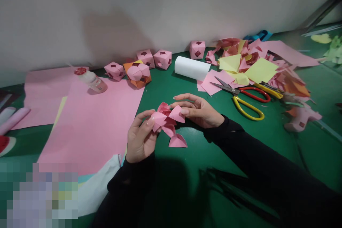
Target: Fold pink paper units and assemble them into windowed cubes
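Observation:
Between my two hands is a pink folded paper piece (167,129) with several pointed flaps, held just over the green table. My left hand (142,138) pinches its left flap between thumb and fingers. With thumb and fingertips, my right hand (201,111) grips the flap on the right side. One rounded flap hangs down at the bottom, close to the tabletop. The underside of the piece and some left fingertips are hidden.
Finished pink paper balls (162,59) line the wall behind. Scissors (239,92), paper scraps (240,57), a white paper roll (191,67) and a pink glue gun (300,117) lie to the right. Pink sheets (101,128) and a bottle (92,80) are on the left.

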{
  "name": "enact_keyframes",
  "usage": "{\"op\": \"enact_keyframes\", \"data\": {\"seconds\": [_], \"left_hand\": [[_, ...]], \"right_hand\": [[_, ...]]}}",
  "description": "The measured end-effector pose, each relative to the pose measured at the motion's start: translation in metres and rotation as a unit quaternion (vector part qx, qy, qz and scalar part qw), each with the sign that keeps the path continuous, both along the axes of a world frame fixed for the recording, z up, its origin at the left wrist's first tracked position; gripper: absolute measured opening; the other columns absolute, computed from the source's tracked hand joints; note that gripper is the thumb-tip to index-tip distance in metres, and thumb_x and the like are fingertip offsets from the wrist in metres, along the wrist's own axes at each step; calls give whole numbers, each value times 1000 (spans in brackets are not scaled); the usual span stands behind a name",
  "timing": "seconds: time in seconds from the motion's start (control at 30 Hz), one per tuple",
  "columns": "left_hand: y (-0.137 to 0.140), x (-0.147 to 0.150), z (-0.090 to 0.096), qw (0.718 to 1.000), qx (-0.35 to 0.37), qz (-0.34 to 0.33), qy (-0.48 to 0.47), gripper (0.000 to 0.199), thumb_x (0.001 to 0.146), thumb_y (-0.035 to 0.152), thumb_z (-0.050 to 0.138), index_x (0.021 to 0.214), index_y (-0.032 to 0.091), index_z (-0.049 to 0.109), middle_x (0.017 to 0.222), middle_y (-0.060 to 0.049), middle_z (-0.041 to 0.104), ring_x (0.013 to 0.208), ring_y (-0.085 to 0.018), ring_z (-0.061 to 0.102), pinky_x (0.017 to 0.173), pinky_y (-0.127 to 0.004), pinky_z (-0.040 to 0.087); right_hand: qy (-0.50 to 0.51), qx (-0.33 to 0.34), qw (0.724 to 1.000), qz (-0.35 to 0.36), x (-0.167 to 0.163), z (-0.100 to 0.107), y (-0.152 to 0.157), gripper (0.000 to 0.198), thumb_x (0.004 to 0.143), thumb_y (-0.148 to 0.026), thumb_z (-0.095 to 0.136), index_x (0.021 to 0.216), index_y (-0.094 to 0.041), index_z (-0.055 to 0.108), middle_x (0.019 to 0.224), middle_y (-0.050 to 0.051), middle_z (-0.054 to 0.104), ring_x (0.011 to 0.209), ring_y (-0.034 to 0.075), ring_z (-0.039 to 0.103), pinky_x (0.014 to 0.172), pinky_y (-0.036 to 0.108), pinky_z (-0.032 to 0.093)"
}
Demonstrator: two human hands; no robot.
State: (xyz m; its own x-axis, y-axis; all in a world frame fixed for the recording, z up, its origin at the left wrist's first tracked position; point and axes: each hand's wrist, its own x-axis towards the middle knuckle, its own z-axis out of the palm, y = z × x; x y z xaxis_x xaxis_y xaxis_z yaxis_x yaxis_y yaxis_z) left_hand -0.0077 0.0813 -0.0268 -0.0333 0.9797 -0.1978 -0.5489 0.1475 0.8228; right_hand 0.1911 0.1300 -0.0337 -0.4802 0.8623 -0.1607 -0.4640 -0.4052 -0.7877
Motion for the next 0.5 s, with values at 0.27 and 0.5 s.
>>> {"op": "enact_keyframes", "data": {"seconds": [0.27,0.5], "left_hand": [[-1,7,0,999,36,-2,27,28,61,26,92,84,18,77,69,-1,73,57,-7,62,55,-15,51],[-1,4,-3,999,32,0,22,28,63,26,91,87,20,78,75,-2,74,61,-9,64,56,-17,52]], "right_hand": [[11,21,1000,6,-1,-3,0,39,65,-17,89,100,-22,73,96,1,78,85,11,73,76,21,58],[21,20,999,19,-1,-3,0,38,67,-14,88,100,-22,74,95,0,79,84,10,73,74,19,58]]}}
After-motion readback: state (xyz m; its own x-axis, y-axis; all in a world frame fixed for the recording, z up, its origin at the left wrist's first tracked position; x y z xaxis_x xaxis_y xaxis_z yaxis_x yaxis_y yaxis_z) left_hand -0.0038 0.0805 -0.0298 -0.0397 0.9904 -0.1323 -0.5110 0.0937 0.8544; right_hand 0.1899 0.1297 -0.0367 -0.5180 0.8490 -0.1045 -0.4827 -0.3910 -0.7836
